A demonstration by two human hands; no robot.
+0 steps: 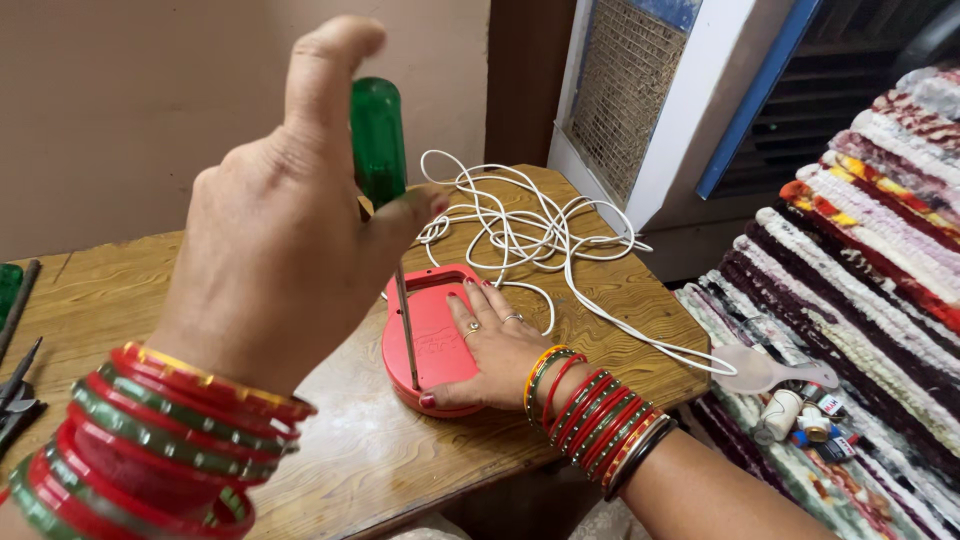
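**A:** Head view, the only one I've got. What's my left hand [270,240] doing?

**B:** It's raised close to the camera, thumb and fingertips closed on the green handle of a screwdriver [378,140]. The shaft runs straight down, nearly upright, and its tip sits on the near left edge of the red case [432,340].

**A:** And my right hand [492,345]?

**B:** Flat on top of the case, fingers spread, palm pressing it onto the table [420,460]. It's not gripping anything, just holding it down.

**A:** Where does the case lie?

**B:** On the wooden table near its front edge, just in front of a loose tangle of white cord [520,225] that trails off the right side.

**A:** How would you say the case handles?

**B:** My judgement: hard plastic, light, smooth enough to skid on the wood, so the flat palm matters. I'd hold it by the top face or the rim, away from the tip. The driver looks stiff, its glossy handle maybe a bit slippery; the pinch high on the handle gives spin but little push.

**A:** Anything else around?

**B:** Dark tools [15,390] at the table's left edge. On the right, a striped rug [880,230] with thread spools [805,418] and a clear spoon-shaped piece [765,372]. Bangles on both wrists.
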